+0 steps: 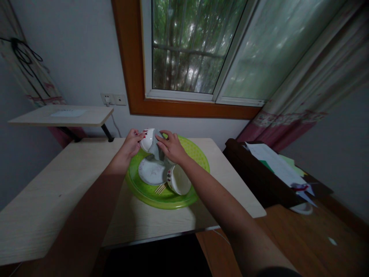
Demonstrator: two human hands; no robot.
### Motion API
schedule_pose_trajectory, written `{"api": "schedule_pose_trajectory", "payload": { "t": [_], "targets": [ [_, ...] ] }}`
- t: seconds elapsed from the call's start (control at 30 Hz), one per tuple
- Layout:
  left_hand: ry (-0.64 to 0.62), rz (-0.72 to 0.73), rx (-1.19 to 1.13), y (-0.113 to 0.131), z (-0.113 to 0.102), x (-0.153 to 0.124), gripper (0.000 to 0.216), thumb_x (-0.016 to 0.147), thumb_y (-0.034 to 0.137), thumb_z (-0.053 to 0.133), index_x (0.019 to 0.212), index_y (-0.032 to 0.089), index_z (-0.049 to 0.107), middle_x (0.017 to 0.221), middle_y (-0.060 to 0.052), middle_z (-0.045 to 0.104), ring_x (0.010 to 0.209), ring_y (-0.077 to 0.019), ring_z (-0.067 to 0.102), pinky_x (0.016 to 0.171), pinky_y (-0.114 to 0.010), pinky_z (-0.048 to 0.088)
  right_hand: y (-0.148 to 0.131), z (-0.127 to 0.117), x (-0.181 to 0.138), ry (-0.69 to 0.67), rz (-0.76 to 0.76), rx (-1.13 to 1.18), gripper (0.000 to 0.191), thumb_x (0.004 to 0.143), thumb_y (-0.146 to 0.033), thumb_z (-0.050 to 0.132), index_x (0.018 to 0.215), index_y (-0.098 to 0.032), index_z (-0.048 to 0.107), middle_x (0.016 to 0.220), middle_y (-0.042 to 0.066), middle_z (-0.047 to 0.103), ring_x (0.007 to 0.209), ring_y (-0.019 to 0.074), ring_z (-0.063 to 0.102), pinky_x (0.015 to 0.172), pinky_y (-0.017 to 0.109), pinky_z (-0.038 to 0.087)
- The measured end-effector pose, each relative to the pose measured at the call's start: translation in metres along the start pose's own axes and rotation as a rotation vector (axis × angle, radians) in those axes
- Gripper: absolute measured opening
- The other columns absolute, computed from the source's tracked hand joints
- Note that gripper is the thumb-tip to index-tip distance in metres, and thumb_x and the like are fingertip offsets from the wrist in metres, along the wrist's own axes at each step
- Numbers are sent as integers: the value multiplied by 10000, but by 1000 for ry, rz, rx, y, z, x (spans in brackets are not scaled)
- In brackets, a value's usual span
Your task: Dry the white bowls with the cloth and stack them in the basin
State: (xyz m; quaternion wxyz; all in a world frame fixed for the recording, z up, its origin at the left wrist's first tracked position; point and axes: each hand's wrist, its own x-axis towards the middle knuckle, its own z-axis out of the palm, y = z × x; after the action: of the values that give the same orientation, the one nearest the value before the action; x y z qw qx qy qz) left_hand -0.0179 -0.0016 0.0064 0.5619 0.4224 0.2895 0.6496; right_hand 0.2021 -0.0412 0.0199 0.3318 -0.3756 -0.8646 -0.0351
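My left hand [133, 143] grips a white bowl [147, 140] with red marks, tilted on its side above the green basin [170, 204]. My right hand [172, 147] presses a grey cloth [157, 151] against the bowl, its fingers closed over it. Below them a white plate [152, 171] lies in the basin. A second white bowl [180, 180] rests tipped on its side to the right of the plate, with small dark and red marks. Several chopsticks [160, 188] lie between plate and bowl, partly hidden.
The basin stands on a pale wooden table [95, 184]. A raised shelf [66, 115] carries a sheet of paper at the left. Beyond the table's right edge, a dark piece of furniture [259, 181] holds papers [273, 163]. A window [198, 46] is behind.
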Motion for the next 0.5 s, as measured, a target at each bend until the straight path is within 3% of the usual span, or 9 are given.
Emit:
{"api": "schedule_pose_trajectory", "payload": {
  "t": [0.17, 0.33, 0.5],
  "targets": [
    [30, 43, -8, 1, -1, 3, 432, 687, 145, 771, 865, 238, 389, 851, 13, 591, 757, -130, 608, 687, -255, 513, 6, 3, 2, 16, 129, -87, 488, 1073, -475, 342, 1409, -260, 623, 1452, 109, 506, 1197, 292, 465, 1071, 491, 392],
    [106, 99, -17, 0, -3, 8, 435, 673, 126, 770, 868, 238, 398, 839, 15, 594, 766, -130, 609, 702, -253, 511, 8, 4, -1, 3, 70, -23, 464, 1066, -483, 371, 1201, -275, 763, 1359, 76, 578, 1160, 269, 474, 1074, 464, 401],
    [54, 53, -7, 0, 0, 4, 435, 680, 143, 781, 851, 237, 392, 820, 17, 589, 726, -129, 602, 658, -253, 506, 2, 3, -2, -17, -5, 25, 464, 1068, -481, 376, 1417, -285, 611, 1507, 74, 471, 1208, 247, 480, 1101, 443, 382]
  ]
}}
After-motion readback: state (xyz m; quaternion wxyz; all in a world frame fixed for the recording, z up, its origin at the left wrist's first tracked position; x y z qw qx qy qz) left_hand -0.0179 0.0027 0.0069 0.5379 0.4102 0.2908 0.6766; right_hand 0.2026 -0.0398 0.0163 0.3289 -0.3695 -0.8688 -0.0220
